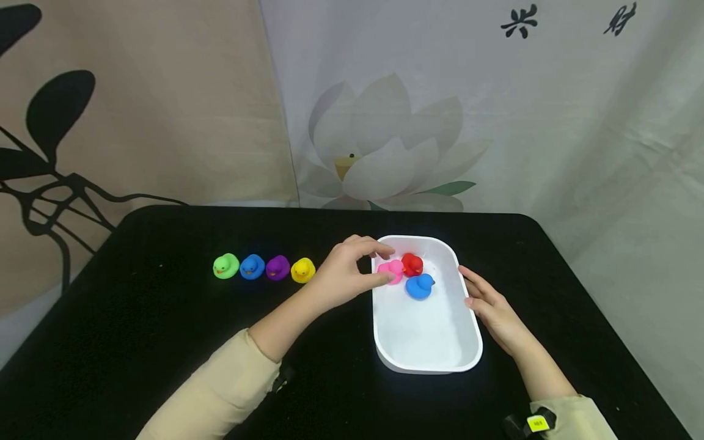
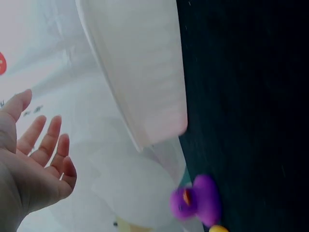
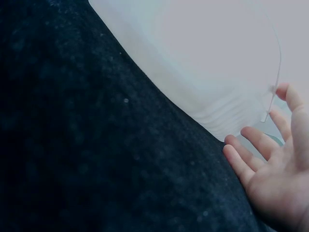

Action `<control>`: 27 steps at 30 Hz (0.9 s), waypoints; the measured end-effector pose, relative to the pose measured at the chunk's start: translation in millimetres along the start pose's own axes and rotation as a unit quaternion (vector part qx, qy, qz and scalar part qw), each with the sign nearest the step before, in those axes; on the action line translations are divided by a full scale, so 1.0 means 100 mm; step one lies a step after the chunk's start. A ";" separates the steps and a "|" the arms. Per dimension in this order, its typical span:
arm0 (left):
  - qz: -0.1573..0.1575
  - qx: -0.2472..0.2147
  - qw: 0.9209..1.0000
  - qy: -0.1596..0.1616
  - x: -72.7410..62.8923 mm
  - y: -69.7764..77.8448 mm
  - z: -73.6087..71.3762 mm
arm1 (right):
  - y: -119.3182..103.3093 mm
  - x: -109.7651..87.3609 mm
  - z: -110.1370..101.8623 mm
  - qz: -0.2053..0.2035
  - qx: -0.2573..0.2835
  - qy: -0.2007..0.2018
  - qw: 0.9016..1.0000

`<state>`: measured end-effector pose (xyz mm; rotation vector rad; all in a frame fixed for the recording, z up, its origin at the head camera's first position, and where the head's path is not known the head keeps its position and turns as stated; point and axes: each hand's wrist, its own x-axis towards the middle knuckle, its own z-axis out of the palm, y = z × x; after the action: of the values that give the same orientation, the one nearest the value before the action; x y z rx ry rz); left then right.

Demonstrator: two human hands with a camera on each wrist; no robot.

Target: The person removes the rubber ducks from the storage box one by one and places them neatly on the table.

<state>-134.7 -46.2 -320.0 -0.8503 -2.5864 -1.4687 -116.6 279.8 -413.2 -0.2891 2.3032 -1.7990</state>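
Observation:
A white plastic bin (image 1: 431, 339) holds a pink rubber duck (image 1: 395, 266), a red duck (image 1: 412, 264) and a blue duck (image 1: 420, 286) near its far end. Over the bin's left rim reaches my left hand (image 1: 343, 269), thumb and fingers spread apart around the pink duck; the thumb covers part of it. Seen from the left wrist, the palm (image 2: 36, 179) holds nothing. At the bin's right side rests my right hand (image 1: 492, 308). Its thumb meets the rim, and its extended fingers (image 3: 256, 142) touch the outer wall in the right wrist view.
Left of the bin, a row of ducks stands on the black table (image 1: 137, 342): green (image 1: 226, 266), blue (image 1: 252, 267), purple (image 1: 277, 267) and yellow (image 1: 303, 270). My left forearm passes in front of the yellow one. A printed curtain (image 1: 577, 122) hangs behind the table.

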 end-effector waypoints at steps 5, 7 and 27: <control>-0.024 -0.007 1.000 -0.015 0.05 0.06 0.19 | 0.00 0.00 0.00 0.001 0.001 -0.001 1.000; -0.029 -0.016 0.999 -0.021 0.08 0.06 0.25 | 0.00 0.00 0.00 0.001 0.001 -0.002 1.000; -0.065 -0.001 0.996 -0.061 0.38 -0.12 0.70 | 0.01 0.00 -0.01 -0.009 0.000 -0.007 1.000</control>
<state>-157.0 22.1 -356.4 -0.8113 -2.7786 -1.4960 -117.4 280.9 -413.8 -0.3232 2.2984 -1.7995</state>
